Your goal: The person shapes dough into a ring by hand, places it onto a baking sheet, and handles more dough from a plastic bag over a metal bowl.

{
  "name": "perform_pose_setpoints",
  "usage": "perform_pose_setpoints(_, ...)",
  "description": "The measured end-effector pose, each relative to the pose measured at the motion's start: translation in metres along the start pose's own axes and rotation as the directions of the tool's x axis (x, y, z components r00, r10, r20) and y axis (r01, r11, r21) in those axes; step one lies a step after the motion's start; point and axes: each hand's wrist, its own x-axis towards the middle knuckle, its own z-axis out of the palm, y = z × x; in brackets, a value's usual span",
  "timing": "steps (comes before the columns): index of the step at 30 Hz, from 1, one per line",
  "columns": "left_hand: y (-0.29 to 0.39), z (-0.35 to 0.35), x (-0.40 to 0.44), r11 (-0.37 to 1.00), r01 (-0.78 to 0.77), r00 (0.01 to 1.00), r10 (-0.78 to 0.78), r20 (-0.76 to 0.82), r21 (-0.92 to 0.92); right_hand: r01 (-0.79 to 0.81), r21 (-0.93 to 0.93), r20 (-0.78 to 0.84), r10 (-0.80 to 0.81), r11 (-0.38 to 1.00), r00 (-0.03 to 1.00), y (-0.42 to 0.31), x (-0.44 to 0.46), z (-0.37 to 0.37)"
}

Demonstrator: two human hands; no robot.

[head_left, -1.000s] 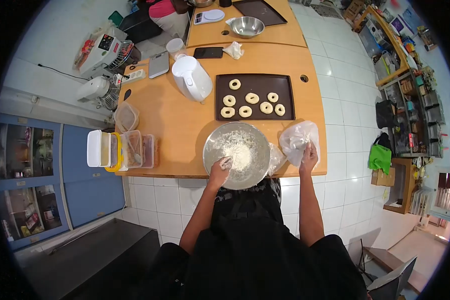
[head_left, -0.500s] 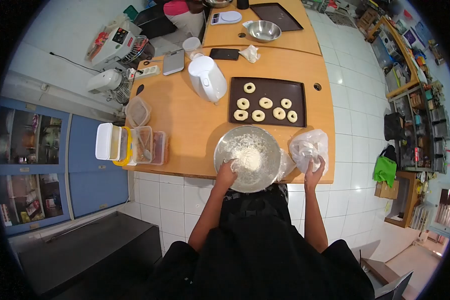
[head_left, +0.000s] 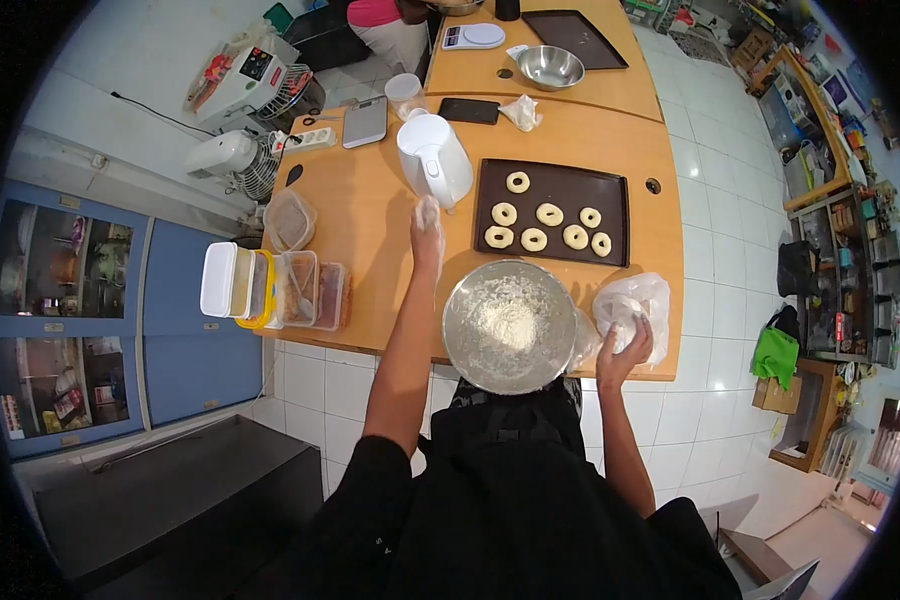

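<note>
My left hand [head_left: 428, 236] is raised over the table just in front of the white electric kettle [head_left: 435, 158]. Its fingers look whitened with flour and are smeared, so their grip is unclear, as is any contact with the kettle. My right hand [head_left: 625, 345] has its fingers curled into a translucent plastic bag [head_left: 638, 300] at the table's right front corner. Between my arms, a steel mixing bowl [head_left: 460, 345] sits at the front edge, with white flour [head_left: 510, 323] heaped inside. Behind it lies a dark baking tray [head_left: 570, 178] bearing several dough rings [head_left: 550, 214].
Stacked plastic containers [head_left: 305, 285] stand at the left front. Farther back are a flat scale [head_left: 365, 122], a clear jar [head_left: 404, 92], a dark phone-like slab [head_left: 469, 110] and a smaller steel bowl [head_left: 552, 66]. A person [head_left: 390, 35] is at the far left.
My left hand has left the mixing bowl and moved up and away, towards the kettle. My right hand stays at the plastic bag. The whole view has shifted slightly.
</note>
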Motion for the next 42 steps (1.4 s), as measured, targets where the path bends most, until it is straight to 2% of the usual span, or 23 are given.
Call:
perform_pose_setpoints(1,-0.006,0.003,0.021,0.999,-0.028,0.998,0.029,-0.051,0.031,0.016,0.020,0.021,-0.017,1.000,1.000,-0.003,-0.005,0.005)
perform_pose_setpoints(6,-0.015,0.032,0.071,0.975,-0.040,0.995,0.020,-0.095,-0.216,0.043,0.087,0.120,-0.053,0.995,0.991,-0.034,-0.024,0.015)
perform_pose_setpoints(10,-0.018,0.030,0.081,0.989,-0.017,0.989,-0.004,-0.145,-0.147,0.086,0.167,0.250,-0.127,0.982,0.960,-0.049,-0.032,0.014)
perform_pose_setpoints(13,0.002,0.037,0.063,0.985,-0.020,0.932,-0.043,-0.359,-0.171,0.080,0.208,0.334,-0.148,0.975,0.931,-0.050,-0.035,0.014)
perform_pose_setpoints(16,-0.002,0.017,0.066,0.979,-0.127,0.874,0.034,-0.485,-0.161,0.087,0.213,0.361,-0.161,0.973,0.919,-0.048,-0.038,0.016)
perform_pose_setpoints(17,-0.001,0.004,0.063,0.977,-0.133,0.905,0.051,-0.421,-0.169,0.092,0.211,0.366,-0.166,0.973,0.916,-0.047,-0.037,0.018)
perform_pose_setpoints(20,0.008,-0.018,0.051,0.978,-0.114,0.905,0.031,-0.423,-0.173,0.106,0.203,0.408,-0.183,0.973,0.894,-0.041,-0.039,0.020)
perform_pose_setpoints(21,0.000,-0.035,0.054,0.971,-0.085,0.906,-0.019,-0.424,-0.225,0.105,0.208,0.412,-0.185,0.972,0.892,-0.040,-0.040,0.021)
perform_pose_setpoints(24,-0.012,-0.076,0.039,0.989,-0.143,0.916,0.119,-0.383,-0.035,0.116,0.215,0.424,-0.200,0.970,0.883,-0.036,-0.039,0.025)
perform_pose_setpoints(27,-0.007,-0.117,0.022,0.993,-0.037,0.882,-0.021,-0.471,-0.115,0.140,0.188,0.448,-0.212,0.972,0.869,-0.035,-0.042,0.025)
perform_pose_setpoints(30,0.029,-0.128,-0.018,0.972,-0.232,0.835,0.213,-0.508,0.025,0.165,0.172,0.455,-0.227,0.971,0.861,-0.034,-0.044,0.028)
perform_pose_setpoints(34,0.058,-0.176,-0.067,0.967,-0.253,0.929,0.246,-0.276,0.011,0.167,0.187,0.453,-0.236,0.968,0.860,-0.031,-0.051,0.035)
perform_pose_setpoints(35,0.090,-0.157,-0.091,0.986,-0.163,0.931,0.148,-0.335,-0.016,0.170,0.188,0.449,-0.239,0.967,0.861,-0.030,-0.054,0.036)
perform_pose_setpoints(38,0.102,-0.159,-0.125,0.986,-0.164,0.909,0.139,-0.392,-0.031,0.185,0.198,0.468,-0.259,0.963,0.845,-0.031,-0.056,0.039)
perform_pose_setpoints(39,0.091,-0.188,-0.127,0.990,-0.126,0.950,0.139,-0.281,0.064,0.183,0.190,0.466,-0.252,0.965,0.848,-0.031,-0.057,0.040)
perform_pose_setpoints(42,0.105,-0.174,-0.162,0.995,-0.045,0.928,0.009,-0.372,-0.086,0.179,0.172,0.460,-0.239,0.969,0.855,-0.031,-0.058,0.041)
